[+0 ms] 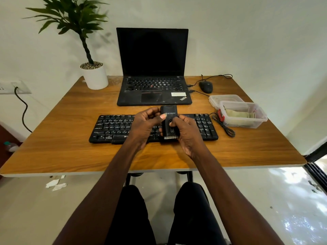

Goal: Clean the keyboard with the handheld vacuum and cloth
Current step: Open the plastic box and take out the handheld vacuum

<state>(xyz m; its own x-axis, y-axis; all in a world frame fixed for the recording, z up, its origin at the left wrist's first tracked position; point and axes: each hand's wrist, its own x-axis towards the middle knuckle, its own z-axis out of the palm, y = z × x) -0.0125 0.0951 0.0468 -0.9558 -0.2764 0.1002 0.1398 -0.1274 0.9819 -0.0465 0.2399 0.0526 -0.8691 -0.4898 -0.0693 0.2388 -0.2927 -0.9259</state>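
- One wooden worktop [62, 138] carries every item listed below.
- Laptop [153, 68]: open at 12 o'clock, screen dark.
- Keyboard [113, 127]: black, at centre, partly covered by both hands.
- Clear container [247, 119]: at 3 o'clock, holding the cloth [238, 114].
- Handheld vacuum [169, 121]: above the keyboard, brush end at 6 o'clock.
- Left hand [145, 124]: grip closed on the vacuum's upper body.
- Right hand [185, 131]: grip closed on its lower body.

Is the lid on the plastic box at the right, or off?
Off. The plastic box is open-topped; its lid lies behind it.
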